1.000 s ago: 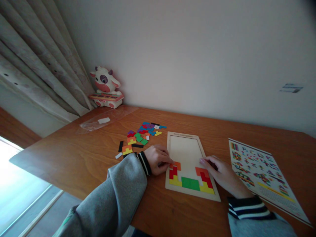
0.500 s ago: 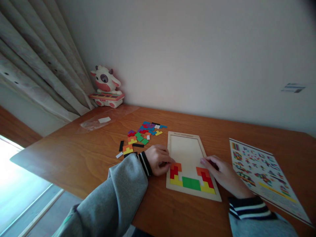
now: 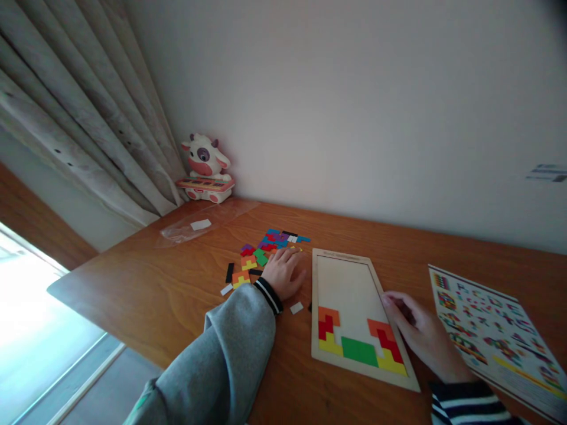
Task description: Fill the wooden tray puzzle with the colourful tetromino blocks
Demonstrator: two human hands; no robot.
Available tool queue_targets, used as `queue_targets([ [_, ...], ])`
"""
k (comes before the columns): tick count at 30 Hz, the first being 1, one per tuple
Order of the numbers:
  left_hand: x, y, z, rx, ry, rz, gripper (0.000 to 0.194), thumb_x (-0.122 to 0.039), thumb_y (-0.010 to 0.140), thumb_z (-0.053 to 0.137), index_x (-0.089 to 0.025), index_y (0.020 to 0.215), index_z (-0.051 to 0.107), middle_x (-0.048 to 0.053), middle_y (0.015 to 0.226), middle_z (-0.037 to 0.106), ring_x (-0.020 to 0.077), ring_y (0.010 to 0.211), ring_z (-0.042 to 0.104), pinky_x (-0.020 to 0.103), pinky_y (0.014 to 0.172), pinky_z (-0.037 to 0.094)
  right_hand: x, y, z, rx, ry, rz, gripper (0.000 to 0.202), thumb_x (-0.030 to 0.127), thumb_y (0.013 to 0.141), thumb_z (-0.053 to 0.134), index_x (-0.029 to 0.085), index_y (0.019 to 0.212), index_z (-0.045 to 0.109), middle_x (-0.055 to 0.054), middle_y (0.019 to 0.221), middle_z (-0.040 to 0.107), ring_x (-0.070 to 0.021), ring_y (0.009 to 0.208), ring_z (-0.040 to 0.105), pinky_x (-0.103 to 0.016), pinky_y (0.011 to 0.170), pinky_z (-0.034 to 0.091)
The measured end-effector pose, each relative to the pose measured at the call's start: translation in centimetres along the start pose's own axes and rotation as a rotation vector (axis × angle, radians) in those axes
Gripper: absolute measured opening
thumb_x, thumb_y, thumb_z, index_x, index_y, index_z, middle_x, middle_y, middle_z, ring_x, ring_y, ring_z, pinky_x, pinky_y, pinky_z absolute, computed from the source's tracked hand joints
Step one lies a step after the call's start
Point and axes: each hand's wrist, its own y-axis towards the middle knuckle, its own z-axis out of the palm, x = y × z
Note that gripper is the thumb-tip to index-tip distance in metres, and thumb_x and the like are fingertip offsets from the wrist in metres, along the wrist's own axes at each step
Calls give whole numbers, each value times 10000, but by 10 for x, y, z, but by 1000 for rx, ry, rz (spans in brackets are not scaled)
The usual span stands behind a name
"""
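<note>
Puzzle tray point(image 3: 345, 281), pale wood, flat on the desk point(image 3: 283, 395); orange, red, yellow and green pieces point(image 3: 359, 351) line its near end. Left hand point(image 3: 284, 274), fingers spread, over loose pieces point(image 3: 241, 278); right hand point(image 3: 414, 321), curled, at the tray's right edge.

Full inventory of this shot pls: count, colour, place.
Tray: 1, pale wood, centre-right of table
Tray pieces: count unclear, orange, red, yellow, green, tray's near end
Loose pieces: many, some hidden, mixed colours, left of tray
Sheet: 1, white, colour print, right
Cow toy: 1, white/pink, back left
Bag: 1, clear, near toy
Card: 1, white, at bag
Table: 1, brown, beneath
Curtain: 1, cream, left
Wall: 1, pale, behind
Label: 1, white/blue, wall
Sleeves: 2, grey, striped cuffs
Left hand: 1, bare, at loose pieces
Right hand: 1, bare, tray's right edge
</note>
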Motion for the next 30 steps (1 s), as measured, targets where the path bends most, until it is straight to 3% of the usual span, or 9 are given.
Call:
queue_targets([
  [5, 44, 5, 2, 81, 131, -146, 604, -501, 864, 586, -206, 1384, 494, 121, 1513, 417, 352, 1372, 382, 563, 1119, 327, -5, 1, 1, -8, 18, 9, 418, 585, 878, 497, 241, 1064, 645, -66, 996, 748, -259, 917, 697, -351, 775, 568],
  [8, 60, 6, 5, 159, 185, -195, 706, -617, 852, 554, -210, 1421, 459, 129, 1539, 380, 373, 1413, 326, 594, 1149, 256, -7, 1, 3, -18, 27, 9, 400, 576, 878, 505, 251, 1064, 647, -61, 1003, 752, -265, 938, 697, -355, 781, 571],
  [12, 61, 6, 7, 170, 200, -174, 628, -626, 886, 501, -251, 1390, 495, 105, 1474, 475, 351, 1381, 376, 606, 1153, 227, -9, 0, 4, -1, 35, 17, 402, 576, 888, 501, 250, 1080, 636, -58, 992, 752, -267, 941, 698, -355, 778, 573],
  [18, 54, 8, 0, 121, 250, -111, 475, -511, 898, 537, -241, 1286, 589, 119, 1218, 604, 316, 1141, 551, 524, 1031, 411, -1, -1, 2, 13, 35, 15, 408, 581, 893, 491, 239, 1054, 644, -64, 1004, 749, -261, 889, 701, -350, 755, 565],
  [21, 56, 8, 1, 131, 266, -96, 436, -494, 905, 532, -243, 1253, 606, 116, 1290, 572, 330, 1206, 511, 522, 1017, 426, 7, -3, 1, 9, 16, -26, 407, 575, 903, 474, 230, 1020, 654, -68, 970, 746, -264, 904, 691, -357, 791, 545],
  [25, 61, 8, 7, 168, 235, -85, 395, -420, 916, 525, -209, 1243, 593, 112, 1461, 476, 335, 1362, 402, 564, 1119, 327, 16, -3, 0, 21, 5, -29, 419, 562, 929, 429, 218, 1029, 647, -62, 915, 733, -249, 846, 678, -350, 747, 530],
  [27, 62, 8, 7, 180, 224, -86, 398, -420, 923, 515, -204, 1249, 587, 121, 1448, 495, 330, 1348, 430, 578, 1132, 304, 19, -4, -1, 25, -4, -33, 422, 558, 938, 414, 211, 1016, 641, -56, 884, 723, -240, 819, 667, -346, 734, 519],
  [30, 60, 10, 4, 178, 242, -79, 398, -431, 922, 515, -217, 1245, 603, 120, 1347, 572, 324, 1252, 516, 551, 1086, 371, 21, -4, -1, 22, -18, -42, 417, 553, 945, 404, 208, 968, 638, -46, 840, 712, -228, 775, 652, -334, 702, 503],
])
